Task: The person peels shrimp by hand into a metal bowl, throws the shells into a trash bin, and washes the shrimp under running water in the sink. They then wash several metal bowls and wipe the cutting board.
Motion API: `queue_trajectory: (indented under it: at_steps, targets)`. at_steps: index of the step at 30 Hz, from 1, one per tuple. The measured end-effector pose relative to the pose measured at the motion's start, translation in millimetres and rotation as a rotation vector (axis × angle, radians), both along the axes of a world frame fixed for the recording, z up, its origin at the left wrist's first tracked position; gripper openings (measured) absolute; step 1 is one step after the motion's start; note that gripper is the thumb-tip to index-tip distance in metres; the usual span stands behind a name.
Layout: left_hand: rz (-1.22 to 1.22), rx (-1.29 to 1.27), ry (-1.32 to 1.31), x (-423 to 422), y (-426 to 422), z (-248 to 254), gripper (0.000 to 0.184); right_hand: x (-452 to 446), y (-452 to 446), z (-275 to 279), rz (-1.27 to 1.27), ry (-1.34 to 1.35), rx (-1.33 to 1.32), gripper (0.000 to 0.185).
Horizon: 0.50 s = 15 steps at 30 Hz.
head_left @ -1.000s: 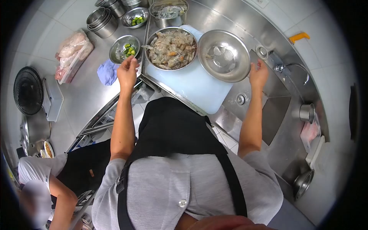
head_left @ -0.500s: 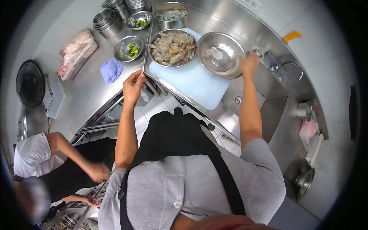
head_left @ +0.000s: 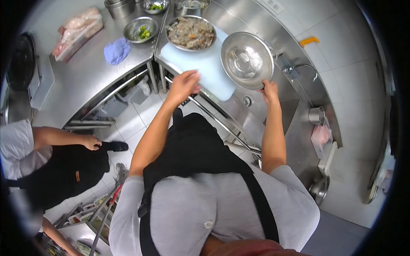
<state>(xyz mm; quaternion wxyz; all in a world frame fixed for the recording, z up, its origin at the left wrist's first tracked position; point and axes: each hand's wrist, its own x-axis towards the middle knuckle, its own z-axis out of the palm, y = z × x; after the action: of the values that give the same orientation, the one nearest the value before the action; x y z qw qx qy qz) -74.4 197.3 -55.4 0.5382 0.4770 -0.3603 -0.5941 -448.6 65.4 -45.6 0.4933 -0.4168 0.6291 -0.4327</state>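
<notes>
My right hand grips the rim of a steel bowl at its near right side. A few pale, translucent pieces that look like peeled shrimp lie inside, and the bowl looks tilted over the sink side. My left hand is in front of a light blue cutting board, fingers loosely curled and apart, slightly blurred, with nothing visible in them. At the back of the board stands another steel bowl heaped with whole shrimp.
A sink drain and a faucet are to the right. On the left counter sit a bowl of cut green vegetables, a purple cloth and a bagged tub of meat. A co-worker's hand shows at left.
My left hand has moved right, from the counter corner to the cutting board, its fingers loosening. The steel bowl has tilted more, my right hand now lower on its rim. The view has shifted.
</notes>
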Motion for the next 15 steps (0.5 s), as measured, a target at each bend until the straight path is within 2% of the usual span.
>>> queue_trajectory:
  at_steps: [3,4,7,8,10,13,15]
  targets:
    - [-0.106,0.113,0.101,-50.7,-25.2,23.9,0.078,7.9,24.4,-2.7,0.079,0.055,0.027,0.027]
    - [-0.085,0.127,0.135,-66.4,-30.5,23.2,0.064,9.9,27.9,-6.4,0.097,0.085,0.034,0.028]
    - [0.019,0.019,-0.162,-80.6,-37.5,2.6,0.046,17.3,34.7,-17.1,0.123,0.179,0.080,0.040]
    - [0.047,0.058,-0.188,-83.9,-35.8,-3.5,0.037,17.1,36.3,-18.7,0.085,0.573,-0.212,0.041]
    - [0.069,0.067,-0.151,-84.7,-28.3,-10.0,0.037,25.3,40.9,-12.8,-0.013,1.343,-0.814,0.043]
    - [0.094,0.070,-0.109,-87.9,-23.2,-26.4,0.039,60.9,18.4,4.7,0.347,0.923,-0.594,0.043]
    - [0.091,0.065,-0.121,-86.9,-23.8,-25.5,0.039,91.6,0.9,-14.0,0.523,0.717,-0.318,0.035]
